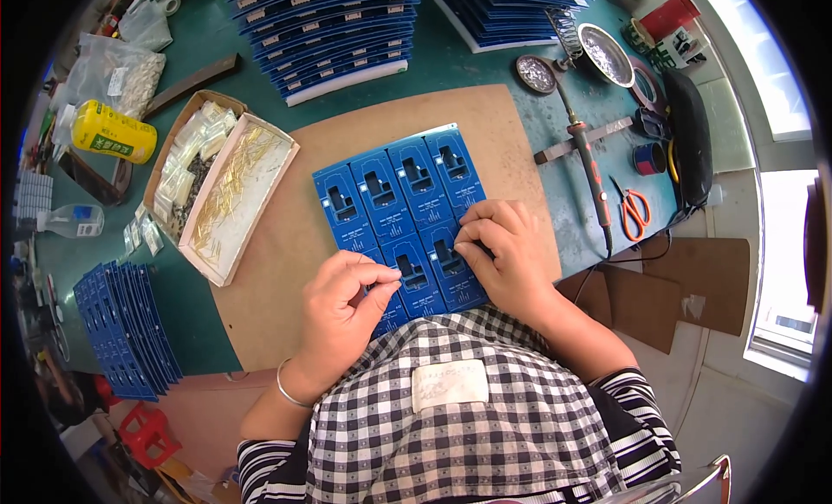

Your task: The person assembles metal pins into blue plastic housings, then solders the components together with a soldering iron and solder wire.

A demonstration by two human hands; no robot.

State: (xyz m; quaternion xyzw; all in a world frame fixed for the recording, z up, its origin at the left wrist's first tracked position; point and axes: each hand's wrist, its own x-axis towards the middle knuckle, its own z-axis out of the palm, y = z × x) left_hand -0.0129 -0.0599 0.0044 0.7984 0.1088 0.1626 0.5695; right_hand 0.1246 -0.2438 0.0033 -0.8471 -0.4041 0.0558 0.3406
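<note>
While your left hand (347, 300) is pinching something too small to make out over the blue circuit panel (403, 218) beneath it, keep your right hand (503, 253) pressing flat, fingers closed.

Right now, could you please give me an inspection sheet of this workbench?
Surface: green bench with brown board.
Job's things: blue circuit panel flat on the board.
Clutter: box of gold pins, yellow bottle, stacked blue panels, soldering iron, orange scissors.
Grippers: left hand pinches at the panel's near edge; right hand presses on it.
Cables: dark cord from the iron's area.
Surroundings: window at right.
</note>
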